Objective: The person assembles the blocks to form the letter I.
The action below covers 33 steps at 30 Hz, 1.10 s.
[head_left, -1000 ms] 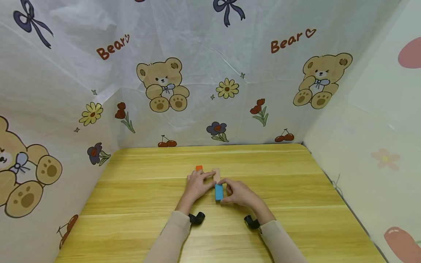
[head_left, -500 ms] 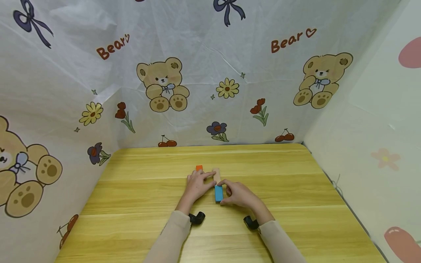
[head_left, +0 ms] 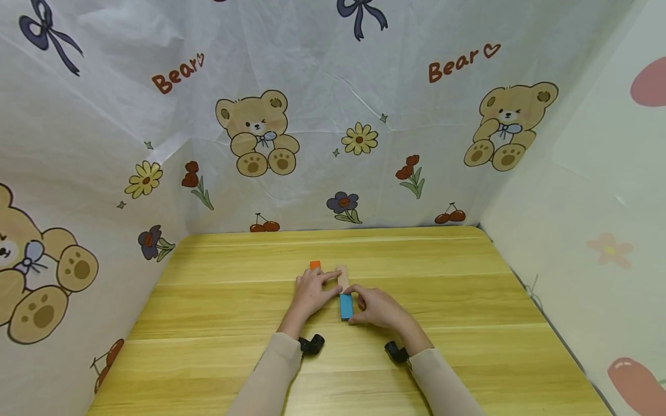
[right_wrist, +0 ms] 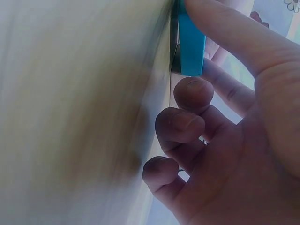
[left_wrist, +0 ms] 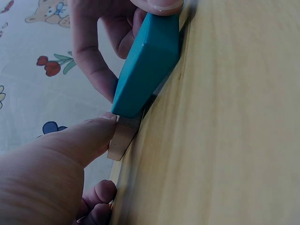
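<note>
Near the middle of the table, my right hand (head_left: 382, 308) pinches a blue rectangular block (head_left: 346, 307) by its two ends, thumb at the near end and index finger at the far end. Just beyond it lies a plain wooden block (head_left: 342, 278), which my left hand (head_left: 311, 293) holds between thumb and index finger. In the left wrist view, the blue block (left_wrist: 147, 68) overlaps the end of the wooden block (left_wrist: 123, 138). The other right fingers (right_wrist: 179, 125) are curled loosely beside the blue block (right_wrist: 191, 49).
An orange block (head_left: 315, 265) shows just behind my left fingers, partly hidden by them. The wooden table (head_left: 234, 370) reaches a white cloth backdrop (head_left: 312, 86) printed with bears and flowers. Each wrist carries a black camera (head_left: 312, 345).
The blue block has shifted slightly toward me, with the right hand still pinching it. The left hand and wooden block have not visibly moved.
</note>
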{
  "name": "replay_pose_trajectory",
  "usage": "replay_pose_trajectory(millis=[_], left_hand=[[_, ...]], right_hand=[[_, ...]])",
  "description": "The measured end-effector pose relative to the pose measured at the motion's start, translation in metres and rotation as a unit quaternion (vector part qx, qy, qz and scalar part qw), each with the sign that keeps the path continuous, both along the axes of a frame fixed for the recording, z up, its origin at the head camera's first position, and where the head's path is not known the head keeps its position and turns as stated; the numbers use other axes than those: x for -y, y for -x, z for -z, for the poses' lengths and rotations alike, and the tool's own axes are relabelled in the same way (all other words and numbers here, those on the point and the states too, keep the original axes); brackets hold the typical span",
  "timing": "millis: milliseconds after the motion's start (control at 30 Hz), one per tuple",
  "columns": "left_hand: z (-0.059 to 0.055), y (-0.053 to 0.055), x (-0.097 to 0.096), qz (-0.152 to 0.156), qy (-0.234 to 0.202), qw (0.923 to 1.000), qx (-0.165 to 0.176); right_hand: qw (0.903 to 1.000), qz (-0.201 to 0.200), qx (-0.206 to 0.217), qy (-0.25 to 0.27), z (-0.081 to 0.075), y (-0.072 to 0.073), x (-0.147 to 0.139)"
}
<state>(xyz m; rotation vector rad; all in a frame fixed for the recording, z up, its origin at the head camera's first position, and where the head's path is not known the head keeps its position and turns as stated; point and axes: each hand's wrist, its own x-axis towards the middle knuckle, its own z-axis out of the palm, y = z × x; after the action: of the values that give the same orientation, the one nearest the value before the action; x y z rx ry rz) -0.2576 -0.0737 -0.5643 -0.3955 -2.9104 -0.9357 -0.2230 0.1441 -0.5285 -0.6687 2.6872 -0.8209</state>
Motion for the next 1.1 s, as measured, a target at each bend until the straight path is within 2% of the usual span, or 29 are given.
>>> replay_pose_trajectory(millis=[533,1100], left_hand=[[-0.0012,-0.0013,-0.0001,0.002,-0.002,1.0,-0.007],[-0.0022,-0.0014,0.0027,0.014,-0.009,0.9998,0.007]], right_hand=[[0.9999,-0.001,-0.011,-0.008,0.0019,-0.0001,0.0008],[0.9999,0.003,-0.007,-0.009,0.0021,-0.0001,0.0018]])
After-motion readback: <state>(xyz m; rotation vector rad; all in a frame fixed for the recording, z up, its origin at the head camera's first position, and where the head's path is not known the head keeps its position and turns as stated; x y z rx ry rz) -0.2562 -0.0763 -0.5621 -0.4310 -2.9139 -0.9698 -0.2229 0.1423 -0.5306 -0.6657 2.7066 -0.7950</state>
